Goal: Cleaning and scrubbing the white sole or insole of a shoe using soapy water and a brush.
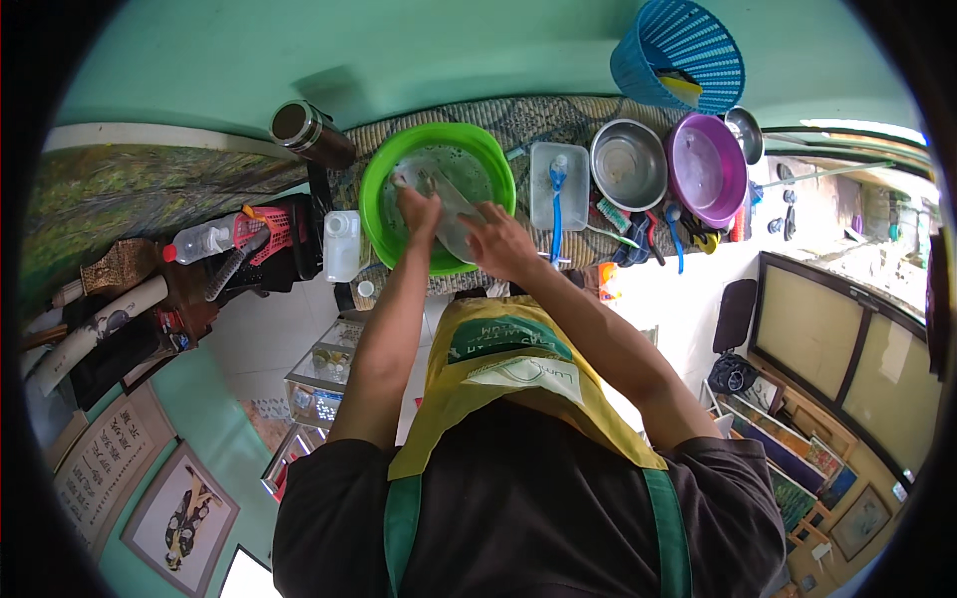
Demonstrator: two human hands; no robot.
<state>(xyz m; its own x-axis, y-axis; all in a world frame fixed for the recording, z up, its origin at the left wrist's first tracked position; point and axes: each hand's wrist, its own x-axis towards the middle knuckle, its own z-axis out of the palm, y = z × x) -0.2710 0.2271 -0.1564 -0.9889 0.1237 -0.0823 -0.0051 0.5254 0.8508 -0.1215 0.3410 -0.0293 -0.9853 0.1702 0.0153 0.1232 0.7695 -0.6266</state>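
Observation:
A bright green basin [371, 214] of soapy water stands on the mat-covered table in front of me. Tilted inside it is a clear plastic container [456, 211], partly in the suds. My right hand [501, 242] grips the container's near right side at the basin's rim. Over the water, beside the container, my left hand [419, 211] has its fingers curled; what they hold, if anything, is hard to make out.
Left of the basin are a white jug [342, 249] and a brown flask [312, 135]. To the right sit a clear tray [544, 204] with a blue-handled brush [557, 189], a steel bowl [628, 164], a purple basin [708, 169], a blue basket [638, 65] and several utensils.

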